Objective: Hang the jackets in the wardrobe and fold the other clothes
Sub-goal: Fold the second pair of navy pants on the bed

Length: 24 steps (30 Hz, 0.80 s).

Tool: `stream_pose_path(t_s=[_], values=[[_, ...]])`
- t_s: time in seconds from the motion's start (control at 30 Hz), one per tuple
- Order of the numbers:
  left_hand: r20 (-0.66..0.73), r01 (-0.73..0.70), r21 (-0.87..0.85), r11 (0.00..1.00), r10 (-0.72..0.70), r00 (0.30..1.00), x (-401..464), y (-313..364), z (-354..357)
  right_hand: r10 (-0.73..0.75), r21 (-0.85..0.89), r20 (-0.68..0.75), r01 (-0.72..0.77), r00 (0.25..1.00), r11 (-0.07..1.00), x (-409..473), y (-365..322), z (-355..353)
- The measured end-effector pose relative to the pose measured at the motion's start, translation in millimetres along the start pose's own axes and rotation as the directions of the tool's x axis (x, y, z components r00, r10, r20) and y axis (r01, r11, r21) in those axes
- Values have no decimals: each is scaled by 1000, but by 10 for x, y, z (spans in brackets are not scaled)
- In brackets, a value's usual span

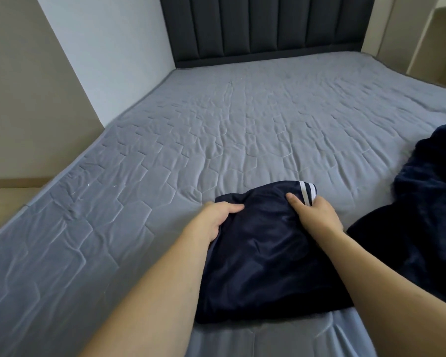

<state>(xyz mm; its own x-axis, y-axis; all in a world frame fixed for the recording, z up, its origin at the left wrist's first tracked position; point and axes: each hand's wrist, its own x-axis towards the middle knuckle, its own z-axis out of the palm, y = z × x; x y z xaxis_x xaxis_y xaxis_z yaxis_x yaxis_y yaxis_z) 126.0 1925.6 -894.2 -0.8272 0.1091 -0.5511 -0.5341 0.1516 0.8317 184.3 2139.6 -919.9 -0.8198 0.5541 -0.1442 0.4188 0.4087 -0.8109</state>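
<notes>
Here, low in the centre of the frame, a dark navy garment (263,256) with two white stripes at its far right corner lies partly folded on the grey quilted bed (191,130), near the bed's near edge. The left hand (216,215) holds the garment's upper left edge, thumb lying on top of the cloth and the other fingers tucked beneath it, so the fold appears pinched between them. The right hand (312,210) grips the upper right corner just beside the stripes, thumb pressed on top and fingers curled over the edge. Holding both far corners this way likely keeps the slippery fabric square while the fold is laid or evened out; the shiny cloth would probably slide apart if let go unevenly. At the right edge of the frame a heap of dark blue fleecy cloth (428,202) waits, touching or overlapping the garment's right side. A dark padded headboard (265,27) stands at the top of the frame. No wardrobe can be identified.
</notes>
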Motion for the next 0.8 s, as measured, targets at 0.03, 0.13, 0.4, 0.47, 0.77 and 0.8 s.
stream_pose_path(t_s=[0.03,0.13,0.4,0.47,0.77,0.8], values=[[-2,4,-20,1000,-4,1000,-50,5,-2,40,129,64,-48,997,991,-40,-63,-45],[-16,6,-78,997,-7,1000,-334,105,-80,164,356,340,-288,926,889,-261,-425,-353],[-9,-77,-159,984,76,997,-2051,1766,-1303,91,243,710,-363,699,900,-1132,-2684,-1332],[-38,-114,-178,977,109,993,-2682,2494,-1759,19,275,739,-327,674,904,-1448,-3609,-1563],[-294,-358,-191,914,295,909,-5914,5228,-4158,-289,403,809,-124,511,907,-3229,-7779,-2079],[-339,-374,-188,908,298,893,-6221,5375,-4416,-319,423,810,-112,492,899,-3461,-8121,-2026]])
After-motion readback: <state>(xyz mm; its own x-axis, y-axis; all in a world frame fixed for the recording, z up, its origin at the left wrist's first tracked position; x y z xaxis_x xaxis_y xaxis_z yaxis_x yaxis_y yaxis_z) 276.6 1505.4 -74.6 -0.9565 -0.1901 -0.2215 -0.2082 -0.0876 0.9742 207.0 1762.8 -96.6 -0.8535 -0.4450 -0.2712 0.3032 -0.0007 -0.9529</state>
